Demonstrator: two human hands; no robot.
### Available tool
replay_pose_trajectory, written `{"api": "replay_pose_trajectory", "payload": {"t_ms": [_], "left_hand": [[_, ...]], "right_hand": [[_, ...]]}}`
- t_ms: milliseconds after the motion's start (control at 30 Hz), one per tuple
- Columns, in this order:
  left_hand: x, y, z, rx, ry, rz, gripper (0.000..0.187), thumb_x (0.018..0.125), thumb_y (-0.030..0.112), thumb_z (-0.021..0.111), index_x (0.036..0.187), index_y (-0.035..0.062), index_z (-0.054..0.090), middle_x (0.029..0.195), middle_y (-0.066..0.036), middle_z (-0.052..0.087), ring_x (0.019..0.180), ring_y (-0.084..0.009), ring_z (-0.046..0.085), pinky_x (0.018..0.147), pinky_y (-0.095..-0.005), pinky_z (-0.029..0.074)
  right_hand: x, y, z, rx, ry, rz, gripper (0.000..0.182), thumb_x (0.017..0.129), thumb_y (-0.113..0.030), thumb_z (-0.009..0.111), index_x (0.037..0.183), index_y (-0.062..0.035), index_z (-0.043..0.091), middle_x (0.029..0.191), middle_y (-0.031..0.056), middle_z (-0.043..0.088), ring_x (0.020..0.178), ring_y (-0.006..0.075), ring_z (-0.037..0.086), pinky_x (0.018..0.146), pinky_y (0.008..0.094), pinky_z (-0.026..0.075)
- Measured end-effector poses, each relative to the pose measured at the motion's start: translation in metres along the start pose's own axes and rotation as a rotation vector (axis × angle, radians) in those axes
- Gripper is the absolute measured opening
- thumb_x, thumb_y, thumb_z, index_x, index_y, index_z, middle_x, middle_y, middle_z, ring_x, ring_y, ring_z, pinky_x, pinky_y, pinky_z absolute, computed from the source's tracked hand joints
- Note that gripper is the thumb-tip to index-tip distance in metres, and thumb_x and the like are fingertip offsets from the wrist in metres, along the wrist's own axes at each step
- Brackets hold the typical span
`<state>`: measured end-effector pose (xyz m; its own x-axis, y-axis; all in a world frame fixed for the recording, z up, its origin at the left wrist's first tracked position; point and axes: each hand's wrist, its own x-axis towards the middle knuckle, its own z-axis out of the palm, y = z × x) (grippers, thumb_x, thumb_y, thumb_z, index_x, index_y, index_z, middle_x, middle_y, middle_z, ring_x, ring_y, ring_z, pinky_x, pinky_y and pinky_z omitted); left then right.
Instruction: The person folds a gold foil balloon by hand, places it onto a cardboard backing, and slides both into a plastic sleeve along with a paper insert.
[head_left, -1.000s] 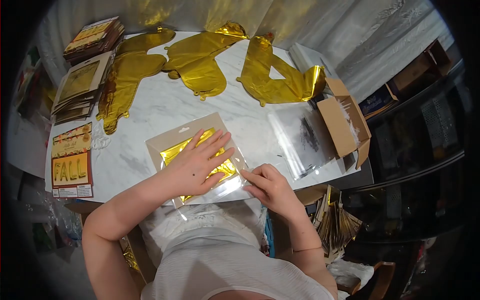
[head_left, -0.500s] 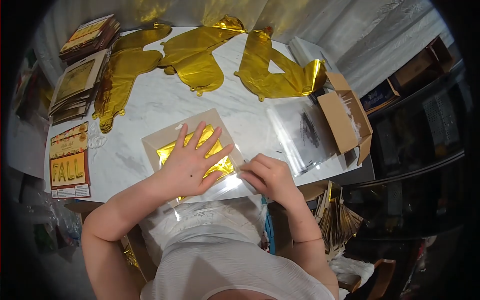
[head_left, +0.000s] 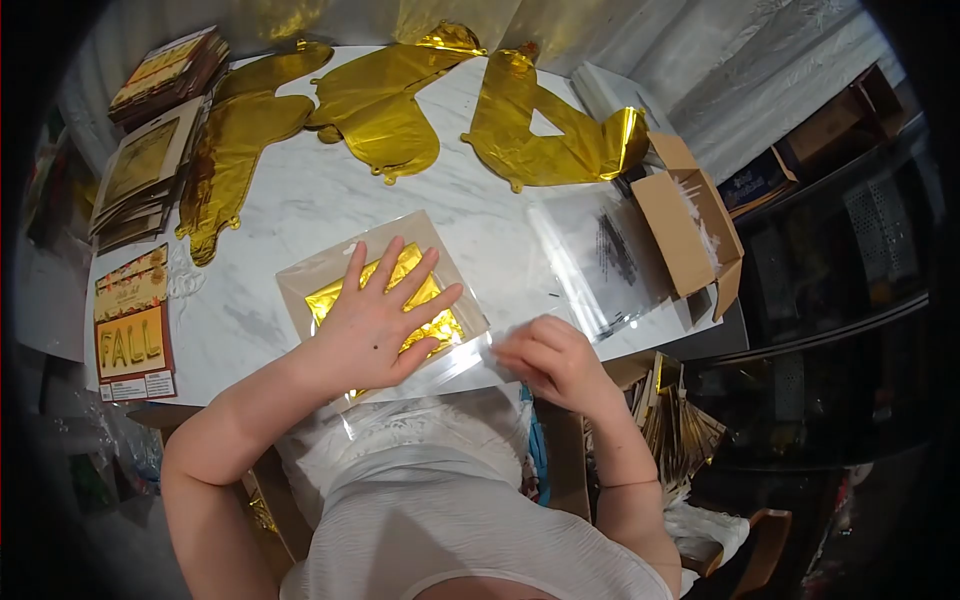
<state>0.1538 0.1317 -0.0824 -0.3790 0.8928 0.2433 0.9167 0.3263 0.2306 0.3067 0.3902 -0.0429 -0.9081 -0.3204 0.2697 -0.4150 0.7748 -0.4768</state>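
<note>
My left hand [head_left: 375, 325] lies flat with fingers spread, pressing on a clear plastic bag [head_left: 462, 366] at the table's front edge. Inside the bag is a folded gold foil balloon [head_left: 442, 326], partly covered by that hand, against a greyish backing [head_left: 440, 245]. Just off the bag's lower right edge, my right hand [head_left: 558, 365] is closed in a pinch. Its fingertips are blurred, and whatever lies between them cannot be made out.
Flat gold foil balloons [head_left: 385, 110] lie along the back of the marble-patterned table [head_left: 260, 320]. Packages [head_left: 140, 165] and a FALL card [head_left: 135, 335] are at the left. Clear bags [head_left: 585, 260] and an open cardboard box [head_left: 680, 235] stand at the right.
My right hand has moved slightly right and down, away from the bag's edge. My left hand still presses on the bag; the whole view has shifted a little.
</note>
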Motion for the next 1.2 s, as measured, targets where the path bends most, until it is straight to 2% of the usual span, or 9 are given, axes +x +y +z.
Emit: {"api": "replay_pose_trajectory", "payload": {"t_ms": [400,600,700,833,900,933,1000,1100,1200], "left_hand": [[-0.001,0.0,-0.001,0.0,0.008,0.004,0.064,0.101,0.045,0.061,0.161,0.0254,0.052,0.169,-0.022,0.04,0.154,-0.0573,0.033,0.122,-0.0771,0.017],[-0.002,-0.001,0.001,-0.003,0.008,0.013,0.065,0.101,0.045,0.061,0.161,0.0246,0.052,0.169,-0.023,0.041,0.154,-0.0576,0.033,0.121,-0.078,0.018],[-0.003,-0.001,0.001,0.002,0.015,0.008,0.064,0.101,0.045,0.061,0.161,0.0252,0.051,0.169,-0.022,0.041,0.154,-0.0573,0.032,0.121,-0.0782,0.018],[-0.003,-0.003,-0.001,0.001,0.003,0.021,0.064,0.101,0.046,0.061,0.162,0.0256,0.051,0.169,-0.022,0.04,0.154,-0.0567,0.032,0.122,-0.078,0.018],[-0.003,-0.005,-0.001,0.001,-0.001,0.036,0.064,0.102,0.046,0.061,0.162,0.0258,0.051,0.17,-0.022,0.039,0.154,-0.0565,0.032,0.122,-0.078,0.017],[-0.003,-0.006,0.0,-0.003,-0.008,0.054,0.065,0.102,0.047,0.06,0.163,0.0265,0.049,0.17,-0.021,0.038,0.155,-0.0559,0.032,0.123,-0.0773,0.016],[-0.003,-0.005,-0.002,-0.009,-0.014,0.065,0.066,0.102,0.047,0.059,0.164,0.0272,0.047,0.171,-0.021,0.038,0.155,-0.0554,0.032,0.124,-0.0766,0.016],[0.001,-0.005,-0.007,-0.054,-0.022,0.132,0.068,0.103,0.05,0.058,0.166,0.0293,0.043,0.171,-0.021,0.037,0.155,-0.0542,0.033,0.125,-0.075,0.015],[0.001,-0.002,-0.014,-0.06,-0.001,0.173,0.07,0.104,0.049,0.057,0.168,0.0276,0.039,0.171,-0.02,0.037,0.156,-0.0478,0.036,0.128,-0.0701,0.016]], "right_hand": [[0.009,0.013,0.01,-0.052,0.043,-0.017,0.017,0.087,-0.007,0.083,0.099,-0.0062,0.071,0.1,0.0078,0.069,0.092,0.0287,0.068,0.08,0.0397,0.056],[-0.011,-0.004,0.022,-0.389,0.014,-0.15,0.017,0.084,-0.008,0.077,0.099,-0.0066,0.07,0.101,0.0079,0.069,0.092,0.0288,0.068,0.08,0.0387,0.057],[-0.056,-0.017,0.038,-0.214,-0.157,-0.261,0.017,0.088,-0.01,0.068,0.105,-0.0067,0.069,0.102,0.0078,0.068,0.092,0.0272,0.069,0.081,0.0389,0.057],[-0.142,0.004,0.072,-0.053,-0.435,0.028,0.016,0.09,-0.01,0.066,0.104,-0.004,0.07,0.103,0.0112,0.069,0.098,0.0313,0.071,0.086,0.0406,0.059],[-0.154,0.01,0.063,-0.438,-1.054,0.544,0.011,0.093,-0.007,0.063,0.101,-0.0045,0.07,0.1,0.012,0.069,0.097,0.0329,0.071,0.082,0.0422,0.06],[-0.153,0.012,0.056,-0.448,-1.051,0.544,0.011,0.093,-0.007,0.063,0.101,-0.0045,0.07,0.1,0.012,0.069,0.097,0.0329,0.071,0.082,0.0422,0.06],[-0.146,0.004,0.035,-0.658,-0.404,0.353,0.02,0.086,-0.016,0.076,0.103,-0.006,0.072,0.098,0.0097,0.07,0.09,0.0273,0.071,0.073,0.0407,0.06],[-0.092,-0.041,-0.001,-0.444,-0.11,0.215,0.032,0.078,-0.024,0.086,0.101,-0.0075,0.072,0.097,0.0064,0.07,0.087,0.0274,0.07,0.073,0.0399,0.059],[-0.047,-0.04,0.013,-0.326,0.061,0.124,0.058,0.07,-0.031,0.095,0.12,-0.0087,0.074,0.112,0.0091,0.073,0.102,0.0325,0.071,0.087,0.043,0.06]]}}
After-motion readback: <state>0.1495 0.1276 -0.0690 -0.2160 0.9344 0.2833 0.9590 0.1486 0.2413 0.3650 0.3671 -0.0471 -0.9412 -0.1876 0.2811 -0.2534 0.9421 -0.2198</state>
